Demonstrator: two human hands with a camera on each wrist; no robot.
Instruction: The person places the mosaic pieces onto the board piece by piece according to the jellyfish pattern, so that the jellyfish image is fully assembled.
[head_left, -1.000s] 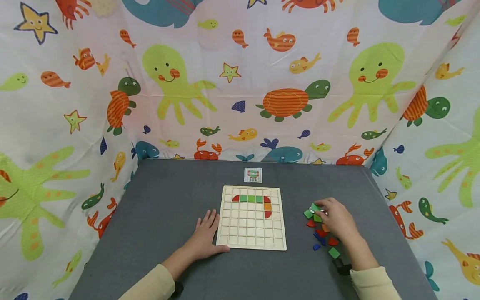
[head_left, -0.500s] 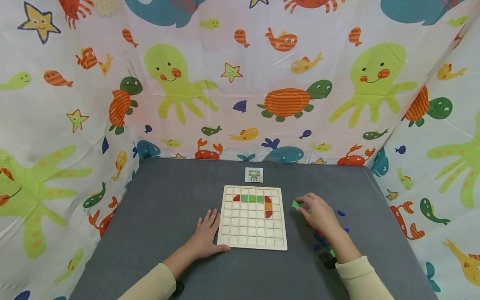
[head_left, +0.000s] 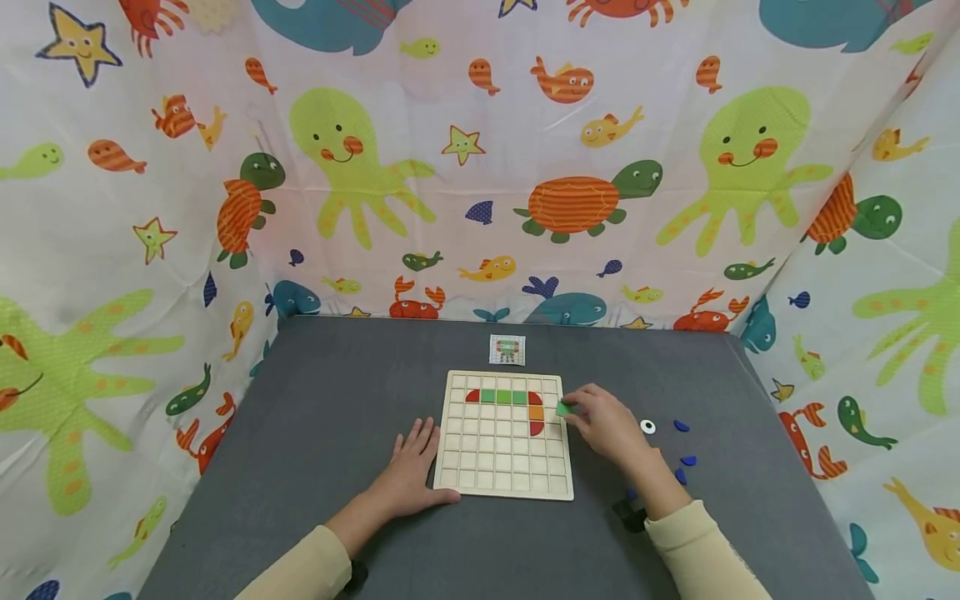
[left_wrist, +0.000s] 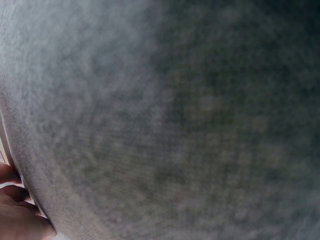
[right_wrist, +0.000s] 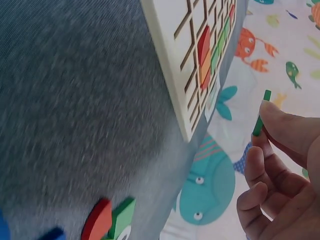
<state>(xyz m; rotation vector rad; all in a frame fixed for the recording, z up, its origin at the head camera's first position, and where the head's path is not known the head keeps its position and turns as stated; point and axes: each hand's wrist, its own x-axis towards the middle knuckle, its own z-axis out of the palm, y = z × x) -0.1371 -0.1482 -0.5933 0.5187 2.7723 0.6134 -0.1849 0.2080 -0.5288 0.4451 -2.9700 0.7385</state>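
Observation:
My right hand (head_left: 609,423) pinches a green square tile (head_left: 564,408) between thumb and fingertips, at the right edge of the wooden grid board (head_left: 495,479). In the right wrist view the same green tile (right_wrist: 262,113) is seen edge-on, held up off the table. My left hand (head_left: 408,477) lies with fingers spread along the board's left edge, thumb at its lower left corner. Set in the board's upper rows are a row of green squares (head_left: 504,397) between red rounded pieces (head_left: 472,397), with an orange square (head_left: 536,412) and another red piece below at the right end.
Behind the board lies a small picture card (head_left: 507,350). Loose blue pieces (head_left: 688,460) and a white ring-shaped piece (head_left: 647,427) lie right of the board, others partly hidden by my right arm. A patterned sea-animal curtain (head_left: 465,100) surrounds the grey table (head_left: 337,367).
My right hand has carried the green square left from the loose pieces to the board's right edge, uncovering blue pieces and the white ring. My left hand stays put.

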